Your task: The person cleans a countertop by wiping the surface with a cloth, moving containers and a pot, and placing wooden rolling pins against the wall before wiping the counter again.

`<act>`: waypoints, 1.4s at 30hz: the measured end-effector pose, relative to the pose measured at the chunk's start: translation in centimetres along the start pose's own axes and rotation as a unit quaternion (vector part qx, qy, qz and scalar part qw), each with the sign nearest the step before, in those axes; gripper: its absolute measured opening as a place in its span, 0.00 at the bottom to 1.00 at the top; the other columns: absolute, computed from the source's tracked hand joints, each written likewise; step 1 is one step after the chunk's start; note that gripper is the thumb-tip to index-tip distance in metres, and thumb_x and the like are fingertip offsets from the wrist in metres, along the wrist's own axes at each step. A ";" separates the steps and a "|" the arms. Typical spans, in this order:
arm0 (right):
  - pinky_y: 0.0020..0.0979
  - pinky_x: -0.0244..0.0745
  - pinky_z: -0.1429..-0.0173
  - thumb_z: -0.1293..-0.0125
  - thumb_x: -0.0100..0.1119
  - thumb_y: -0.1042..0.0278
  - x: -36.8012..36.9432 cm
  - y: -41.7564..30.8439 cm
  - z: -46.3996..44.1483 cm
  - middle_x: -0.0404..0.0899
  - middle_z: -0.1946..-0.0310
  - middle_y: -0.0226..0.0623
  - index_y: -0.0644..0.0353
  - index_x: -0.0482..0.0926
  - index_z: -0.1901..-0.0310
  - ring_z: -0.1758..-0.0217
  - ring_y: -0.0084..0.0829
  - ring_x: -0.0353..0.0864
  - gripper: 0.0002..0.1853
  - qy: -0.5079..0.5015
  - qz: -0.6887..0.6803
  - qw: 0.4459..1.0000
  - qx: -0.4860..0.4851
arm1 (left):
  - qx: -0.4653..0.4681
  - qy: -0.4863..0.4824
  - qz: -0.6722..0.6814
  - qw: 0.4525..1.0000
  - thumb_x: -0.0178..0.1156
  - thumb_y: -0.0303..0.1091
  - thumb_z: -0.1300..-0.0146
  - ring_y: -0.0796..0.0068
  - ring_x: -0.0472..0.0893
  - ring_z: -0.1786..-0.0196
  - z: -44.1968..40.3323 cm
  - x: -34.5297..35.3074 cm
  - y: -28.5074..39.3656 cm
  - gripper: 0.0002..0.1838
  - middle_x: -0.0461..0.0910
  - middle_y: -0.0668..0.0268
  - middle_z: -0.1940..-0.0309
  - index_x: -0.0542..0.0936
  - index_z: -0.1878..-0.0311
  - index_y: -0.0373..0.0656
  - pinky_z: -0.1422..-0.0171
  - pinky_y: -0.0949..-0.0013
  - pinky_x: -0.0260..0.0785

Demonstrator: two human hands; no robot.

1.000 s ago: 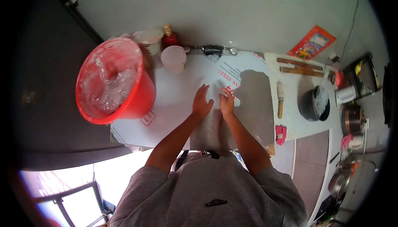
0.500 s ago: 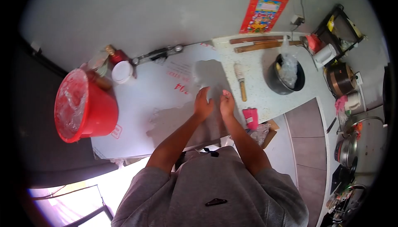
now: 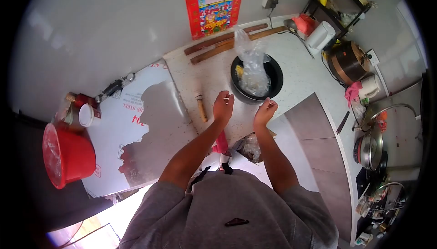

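The left hand and the right hand are apart, with bent fingers (I can't tell if they pinch anything). A round black metal-looking pot sits close by, at 12 o'clock from the right hand, and a crinkly clear plastic bag pokes out of it. A tool with a brown wooden handle lies at 9 o'clock from the left hand, on the white speckled counter.

Bag: crinkled plastic, glossy. Pot: smooth. Long sticks: matt wood. Bucket: smooth plastic. Poster: paper. Shirt: matt cloth.
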State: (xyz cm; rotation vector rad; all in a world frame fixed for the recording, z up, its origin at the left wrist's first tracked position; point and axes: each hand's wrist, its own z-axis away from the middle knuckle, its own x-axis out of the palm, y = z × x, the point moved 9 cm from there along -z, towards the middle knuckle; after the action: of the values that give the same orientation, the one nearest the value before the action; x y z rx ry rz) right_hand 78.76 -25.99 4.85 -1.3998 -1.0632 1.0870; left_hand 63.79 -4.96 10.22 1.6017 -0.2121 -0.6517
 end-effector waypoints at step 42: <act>0.43 0.63 0.45 0.48 0.59 0.71 20.5 -13.0 36.0 0.71 0.61 0.47 0.68 0.72 0.62 0.51 0.48 0.67 0.13 -0.418 0.042 0.884 -0.207 | -0.011 0.374 -0.102 0.922 0.62 0.30 0.48 0.58 0.71 0.55 7.8 -40.3 -6.7 0.16 0.68 0.56 0.59 0.70 0.58 0.35 0.47 0.60 0.65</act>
State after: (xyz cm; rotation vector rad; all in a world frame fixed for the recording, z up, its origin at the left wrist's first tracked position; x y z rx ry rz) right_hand 46.95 2.27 13.86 -1.3089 -1.9580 1.6654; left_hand 25.09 9.56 15.16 1.7508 0.5303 -0.1559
